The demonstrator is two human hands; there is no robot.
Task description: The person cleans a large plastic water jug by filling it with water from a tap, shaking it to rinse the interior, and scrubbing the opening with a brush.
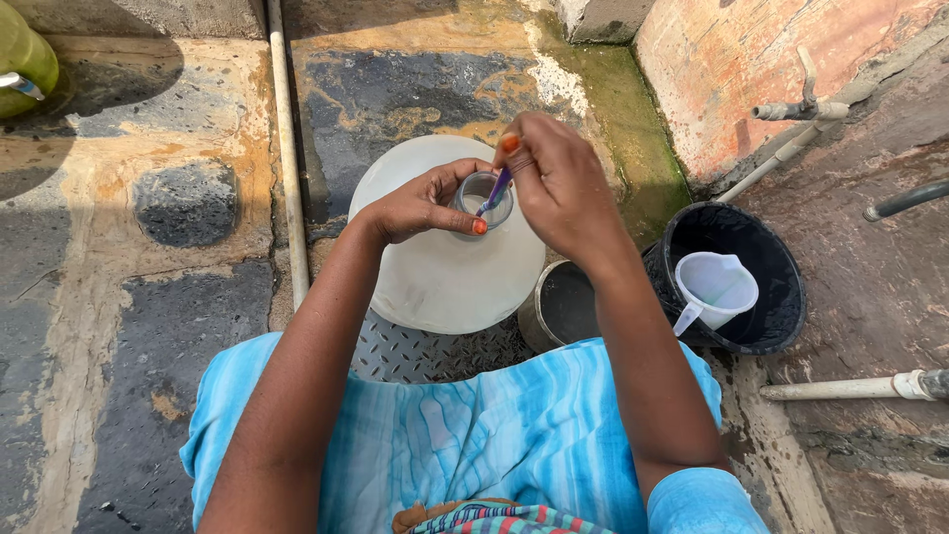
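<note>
Head view, left hand (pixel 420 205) gripping jug neck (pixel 482 193), right hand (pixel 559 183) pinching brush (pixel 495 190) inside it.

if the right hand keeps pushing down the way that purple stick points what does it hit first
Most likely the inside of the large white plastic jug: the right hand aims the thin purple stick into its clear round neck, which the left hand grips. Depth inside is hidden.

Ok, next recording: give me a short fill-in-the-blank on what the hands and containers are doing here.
1. The left hand grips the neck of the white ____.
2. The right hand pokes a purple ____ into the neck.
3. The white jug sits inside the ____ bucket.

Missing words: bottle; brush; black
</note>
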